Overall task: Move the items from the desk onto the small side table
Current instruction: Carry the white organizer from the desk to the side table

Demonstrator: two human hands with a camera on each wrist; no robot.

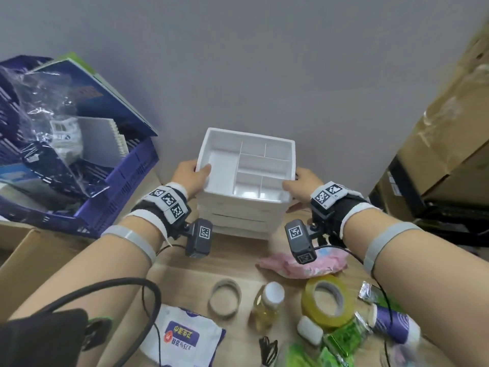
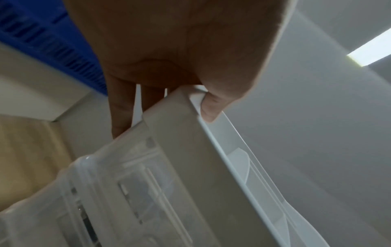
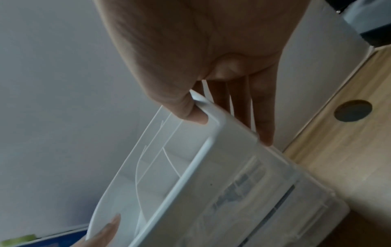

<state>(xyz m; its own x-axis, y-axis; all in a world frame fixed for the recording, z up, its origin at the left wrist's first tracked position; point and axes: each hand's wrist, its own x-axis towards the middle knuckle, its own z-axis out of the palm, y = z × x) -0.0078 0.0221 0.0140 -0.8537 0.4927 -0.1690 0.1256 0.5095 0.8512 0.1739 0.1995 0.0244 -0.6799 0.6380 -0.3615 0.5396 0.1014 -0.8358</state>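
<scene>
Nearest on the wooden desk [image 1: 238, 260], a wipes packet [image 1: 182, 337] with Chinese print too blurred to read lies before the yellow tape roll [image 1: 328, 303]. Beyond them, the left hand [image 1: 189, 178] and right hand [image 1: 304, 185] clamp opposite sides of the white drawer organizer [image 1: 246, 181], thumbs hooked over its rim, fingers down the walls. It sits at the desk's far edge by the wall.

The white drawer organizer [image 1: 246, 181] stands close to the wall, with the blue crate [image 1: 111, 197] crowding its left. Bare counter [image 1: 232, 250] lies open just before it (a narrow strip); nearer, tape roll [image 1: 328, 303], bottle [image 1: 267, 305] and pink packet [image 1: 304, 263] block passage.
</scene>
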